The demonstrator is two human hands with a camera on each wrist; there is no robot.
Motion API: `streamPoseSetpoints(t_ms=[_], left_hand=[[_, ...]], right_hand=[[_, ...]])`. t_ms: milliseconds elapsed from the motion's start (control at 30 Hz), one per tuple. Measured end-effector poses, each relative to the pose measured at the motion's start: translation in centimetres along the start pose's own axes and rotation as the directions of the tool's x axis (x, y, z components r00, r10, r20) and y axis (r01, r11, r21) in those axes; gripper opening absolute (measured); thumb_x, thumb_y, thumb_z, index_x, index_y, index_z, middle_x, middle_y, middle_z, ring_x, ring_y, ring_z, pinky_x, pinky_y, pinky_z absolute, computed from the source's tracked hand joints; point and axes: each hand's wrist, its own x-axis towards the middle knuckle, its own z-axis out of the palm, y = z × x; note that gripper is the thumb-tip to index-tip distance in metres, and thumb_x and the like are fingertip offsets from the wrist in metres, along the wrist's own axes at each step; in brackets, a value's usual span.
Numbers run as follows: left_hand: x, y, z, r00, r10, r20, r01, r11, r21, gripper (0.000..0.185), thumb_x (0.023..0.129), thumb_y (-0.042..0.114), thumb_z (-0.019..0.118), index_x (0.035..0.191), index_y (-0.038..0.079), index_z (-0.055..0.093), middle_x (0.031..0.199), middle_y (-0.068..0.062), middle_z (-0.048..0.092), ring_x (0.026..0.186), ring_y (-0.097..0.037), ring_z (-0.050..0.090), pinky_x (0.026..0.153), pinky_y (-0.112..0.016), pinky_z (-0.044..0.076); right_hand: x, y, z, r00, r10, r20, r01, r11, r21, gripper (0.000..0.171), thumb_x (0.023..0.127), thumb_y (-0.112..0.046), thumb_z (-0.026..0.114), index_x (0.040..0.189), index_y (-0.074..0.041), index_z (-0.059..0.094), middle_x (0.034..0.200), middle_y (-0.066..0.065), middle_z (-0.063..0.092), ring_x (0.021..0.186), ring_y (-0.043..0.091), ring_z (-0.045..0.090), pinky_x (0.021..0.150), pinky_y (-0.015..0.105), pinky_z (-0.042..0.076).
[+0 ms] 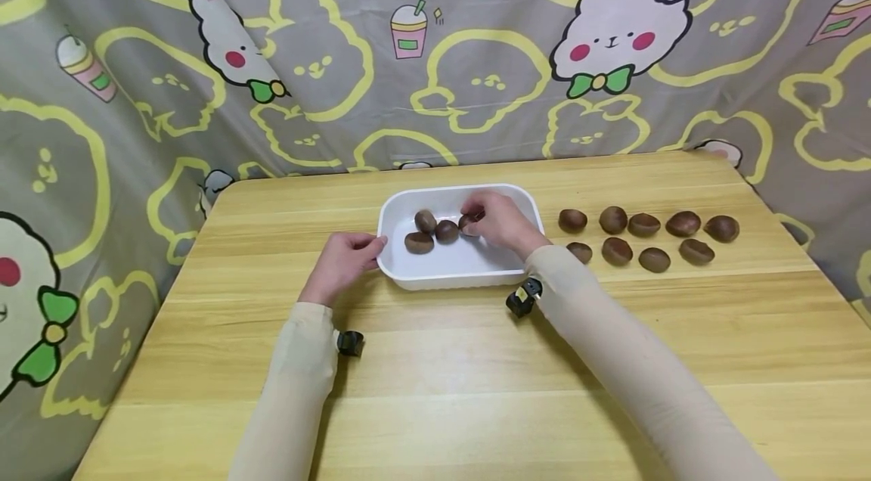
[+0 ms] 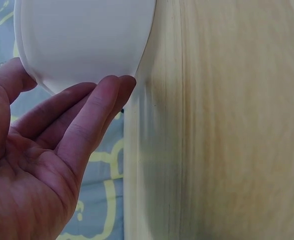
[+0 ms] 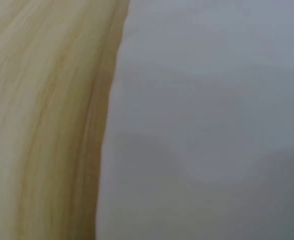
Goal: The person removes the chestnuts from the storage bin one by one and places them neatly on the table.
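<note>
A white rectangular tray [image 1: 463,280] stands on the wooden table with three brown chestnuts [image 1: 419,242] grouped toward its left half. My left hand [image 1: 343,262] holds the tray's left end; in the left wrist view, the thumb lies at the rim and the fingertips [image 2: 109,90] against the outer wall. Inside the tray, my right hand [image 1: 502,222] pinches another chestnut [image 1: 466,224], just right of the group and partly covered by the fingers. The tray's white wall [image 3: 202,125] fills most of the right wrist view, where the right hand is out of sight.
Right of the tray, several chestnuts [image 1: 616,251] lie in two rough rows on the table [image 1: 435,390]; the right sleeve partly overlaps the nearest one [image 1: 579,252]. A grey patterned curtain [image 1: 476,110] hangs behind the table and along its left side.
</note>
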Motion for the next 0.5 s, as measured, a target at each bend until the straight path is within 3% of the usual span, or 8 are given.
streamPoseSetpoints(t_ms=[333,500], left_hand=[[0.1,0.2,0.2,1.0,0.001,0.001,-0.001,1.0,0.029,0.039,0.099,0.027,0.061,0.119,-0.007,0.067,0.111,-0.021,0.068,0.091,-0.025,0.07,0.085,-0.034,0.054],[0.0,0.1,0.0,1.0,-0.005,0.0,0.005,0.998,0.063,0.04,0.1,0.028,0.06,0.12,-0.006,0.067,0.112,-0.019,0.068,0.092,-0.023,0.068,0.085,-0.034,0.053]], right_hand=[[-0.6,-0.3,-0.9,1.0,0.029,0.007,-0.03,0.998,0.047,0.037,0.084,-0.002,0.073,0.119,0.002,0.062,0.106,0.012,0.067,0.099,0.026,0.061,0.092,0.038,0.047],[-1.1,-0.4,-1.3,1.0,0.016,-0.015,-0.015,0.999,0.034,0.028,0.085,-0.007,0.076,0.11,-0.001,0.067,0.104,0.01,0.068,0.099,0.025,0.062,0.093,0.037,0.047]])
